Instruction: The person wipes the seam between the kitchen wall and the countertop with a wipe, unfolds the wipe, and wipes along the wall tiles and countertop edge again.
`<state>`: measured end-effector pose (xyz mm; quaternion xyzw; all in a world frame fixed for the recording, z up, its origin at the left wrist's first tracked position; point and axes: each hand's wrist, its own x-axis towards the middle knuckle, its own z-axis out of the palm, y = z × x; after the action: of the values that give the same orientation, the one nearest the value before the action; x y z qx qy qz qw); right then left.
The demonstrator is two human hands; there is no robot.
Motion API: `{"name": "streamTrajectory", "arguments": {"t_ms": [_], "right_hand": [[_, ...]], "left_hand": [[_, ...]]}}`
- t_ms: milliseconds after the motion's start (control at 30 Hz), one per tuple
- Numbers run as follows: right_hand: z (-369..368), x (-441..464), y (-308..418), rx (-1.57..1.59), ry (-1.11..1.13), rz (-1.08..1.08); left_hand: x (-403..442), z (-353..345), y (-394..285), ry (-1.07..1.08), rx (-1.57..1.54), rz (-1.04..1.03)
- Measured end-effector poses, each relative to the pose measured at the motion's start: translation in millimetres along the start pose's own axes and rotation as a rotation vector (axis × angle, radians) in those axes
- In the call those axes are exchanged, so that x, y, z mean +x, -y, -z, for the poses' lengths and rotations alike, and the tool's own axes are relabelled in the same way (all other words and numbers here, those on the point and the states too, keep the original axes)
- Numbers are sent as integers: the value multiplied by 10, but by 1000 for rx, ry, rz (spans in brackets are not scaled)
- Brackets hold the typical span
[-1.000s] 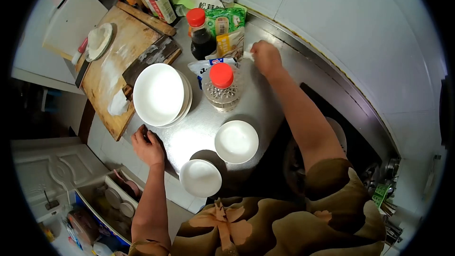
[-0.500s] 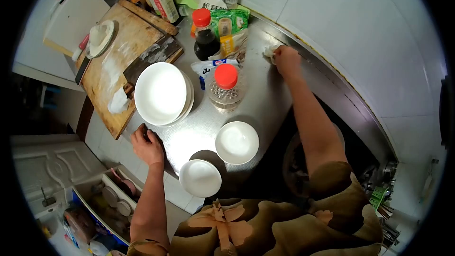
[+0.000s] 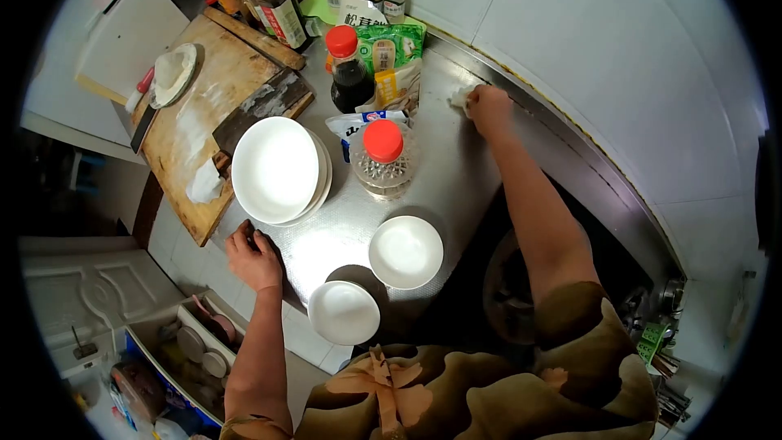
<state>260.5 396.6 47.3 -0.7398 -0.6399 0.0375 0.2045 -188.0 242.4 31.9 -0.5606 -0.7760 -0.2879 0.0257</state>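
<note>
So the right hand (image 3: 489,112) is bunched around a crumpled white rag (image 3: 460,100) (could be paper, can't tell) down on the metal counter (image 3: 460,159), near the back wall. Left hand (image 3: 253,257) is well apart from it at the front edge, fingers loosely bent, nothing in it that I can see.

What'd worry me: a wide swing of the rag toward the packets (image 3: 399,84) could shove them into the sauce bottle (image 3: 352,85) and tip it. Right forearm hangs over the black stove (image 3: 468,269) too, so if that's hot, a dropped elbow means a burn. Can't tell if it's on. The left hand's just beside the bowl stack (image 3: 274,171), so a careless nudge might slide it.

Also in the way: the red-lidded jar (image 3: 384,167) mid-counter, plus two loose bowls, one (image 3: 406,252) near the stove, the other (image 3: 344,312) at the front.
</note>
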Motion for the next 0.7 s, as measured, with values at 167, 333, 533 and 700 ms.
{"name": "streamTrajectory", "arguments": {"t_ms": [167, 333, 533, 700], "right_hand": [[-120, -97, 59, 3, -43, 70], [32, -8, -75, -20, -24, -136], [130, -41, -41, 59, 16, -191], [-103, -133, 81, 84, -3, -23]], "left_hand": [[-17, -23, 8, -25, 6, -9], [-13, -21, 2, 7, -29, 35], [1, 40, -65, 33, -60, 40], [-8, -10, 2, -62, -51, -47]]}}
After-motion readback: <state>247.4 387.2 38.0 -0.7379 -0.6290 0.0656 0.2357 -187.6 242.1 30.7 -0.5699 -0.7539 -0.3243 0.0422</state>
